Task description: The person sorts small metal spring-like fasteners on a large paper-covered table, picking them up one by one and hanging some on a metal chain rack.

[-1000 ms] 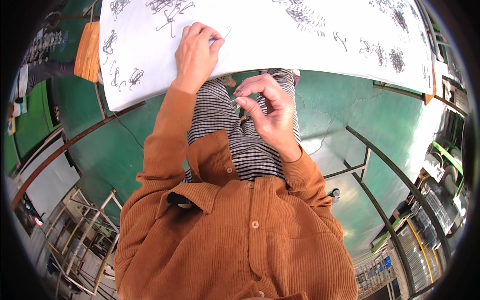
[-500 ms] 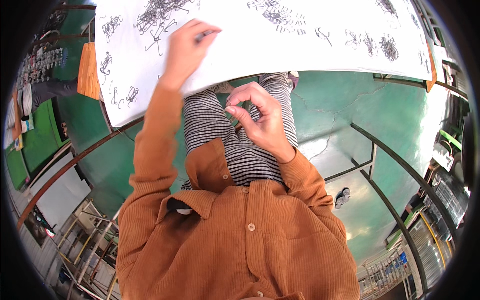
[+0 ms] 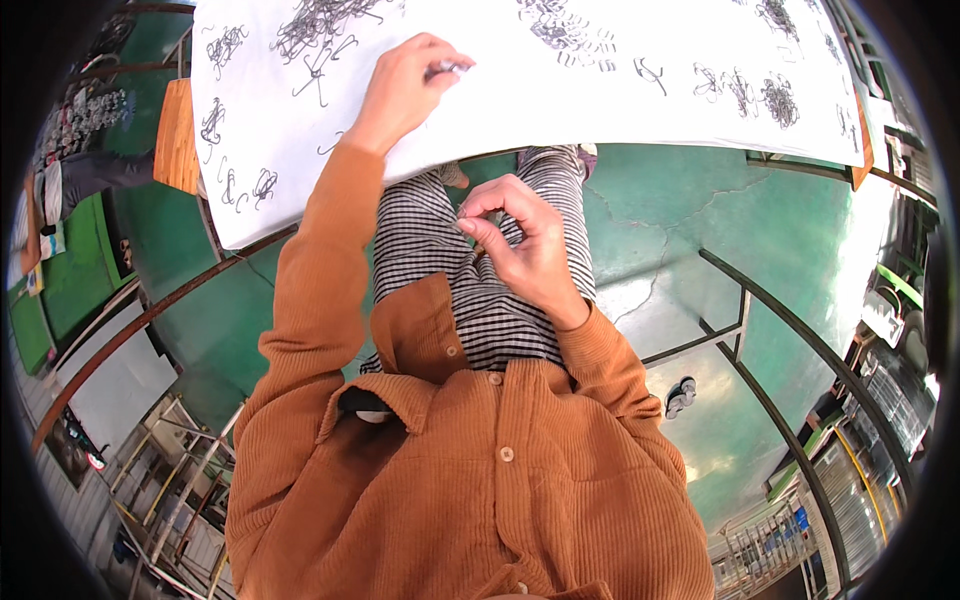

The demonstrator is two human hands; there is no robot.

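Observation:
My left hand (image 3: 402, 92) is over the white-covered table (image 3: 560, 115) near its front edge, fingers closed around a small dark grey piece (image 3: 445, 68) whose kind I cannot make out. In front of my lap, my right hand (image 3: 525, 240) pinches thumb and forefinger together; anything between them is too small to tell. Dark bent wire hooks lie beyond my left hand in a tangled pile (image 3: 318, 32), with a few loose hooks (image 3: 318, 72) beside it. Farther right is a pile laid in rows (image 3: 572, 38).
Smaller hook heaps (image 3: 778, 100) lie at the table's right, others (image 3: 228, 45) along its left. A wooden board (image 3: 177, 135) juts out at the left edge. Metal frame bars (image 3: 790, 310) stand at the right, near a sandal (image 3: 680, 397) on the green floor. Another person (image 3: 90, 185) is at far left.
My left hand has moved right across the white cover, still closed on the small dark piece. My right hand keeps its pinch in nearly the same place.

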